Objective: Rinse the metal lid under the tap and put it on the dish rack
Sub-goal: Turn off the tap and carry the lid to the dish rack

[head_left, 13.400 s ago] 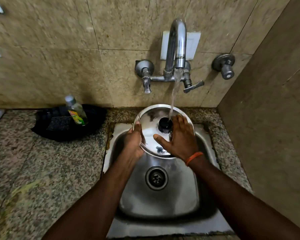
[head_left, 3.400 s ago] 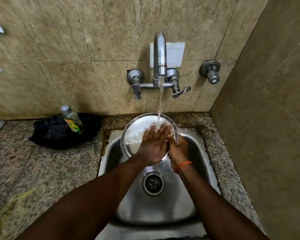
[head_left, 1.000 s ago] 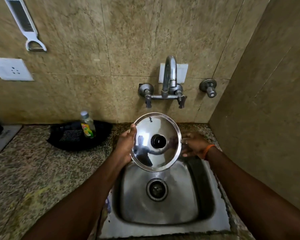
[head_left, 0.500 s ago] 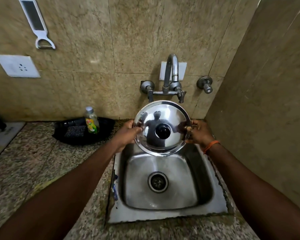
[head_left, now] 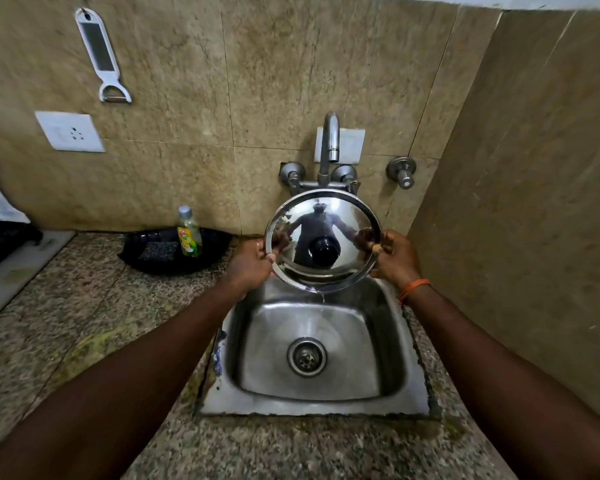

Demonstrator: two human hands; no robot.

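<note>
The round shiny metal lid (head_left: 329, 220) with a black knob is held nearly upright over the back of the steel sink (head_left: 243, 393), its top side facing me. My left hand (head_left: 252, 263) grips its left rim and my right hand (head_left: 394, 256) grips its right rim. Water drips from the lid's lower edge into the basin. The tap (head_left: 329, 143) above the lid is not running. At the far left edge a black dish rack (head_left: 0, 237) with a white part shows partly.
A black tray (head_left: 153, 258) with a scrub pad and a dish soap bottle (head_left: 189, 233) sits on the granite counter (head_left: 66, 323) left of the sink. A tiled side wall (head_left: 516, 202) stands close on the right. A peeler (head_left: 101, 53) and a socket (head_left: 70, 131) are on the back wall.
The tap has stopped running since the rinsing. Within the last second my right hand took the lid's right rim, and both hands raised and tilted it upright over the sink.
</note>
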